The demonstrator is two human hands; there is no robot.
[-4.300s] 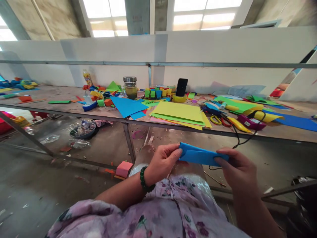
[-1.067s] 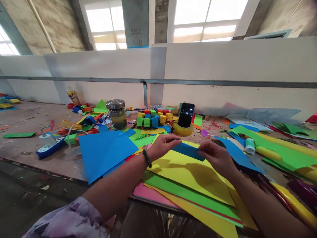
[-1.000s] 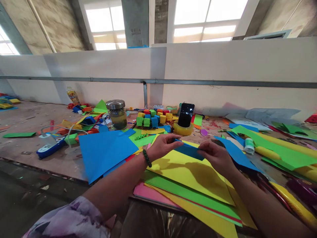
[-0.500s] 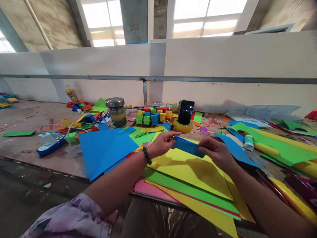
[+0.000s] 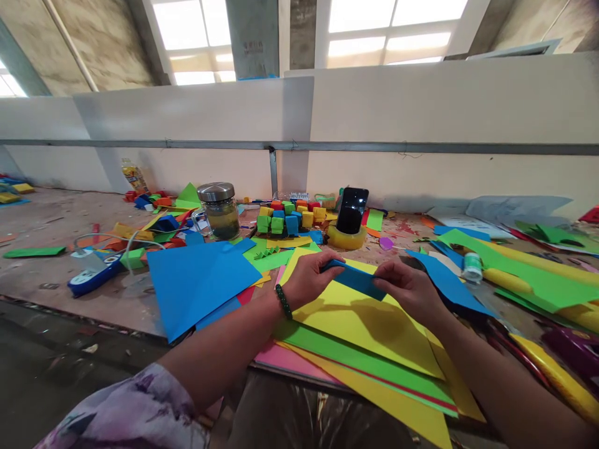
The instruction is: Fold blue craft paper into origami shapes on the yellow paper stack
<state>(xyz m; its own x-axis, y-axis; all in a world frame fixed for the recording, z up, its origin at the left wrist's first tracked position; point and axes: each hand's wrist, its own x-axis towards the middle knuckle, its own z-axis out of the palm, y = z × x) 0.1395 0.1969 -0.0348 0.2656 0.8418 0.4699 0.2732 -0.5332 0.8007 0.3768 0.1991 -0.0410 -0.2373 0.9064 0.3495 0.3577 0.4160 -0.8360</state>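
A narrow folded blue paper is stretched between my two hands, above a stack of coloured sheets with a yellow sheet on top. My left hand, with a dark green bead bracelet on the wrist, pinches its left end between thumb and fingers. At the right end, my right hand grips the paper between thumb and fingertips. Large blue sheets lie left of my left forearm.
Behind my hands stand a phone in a yellow tape roll, small coloured paper cubes and a lidded glass mug. To the right are a small white-green bottle and a purple object.
My left hand has turned slightly, its thumb now lying along the front of the blue paper's left end. The strip looks narrower. My right hand keeps its grip.
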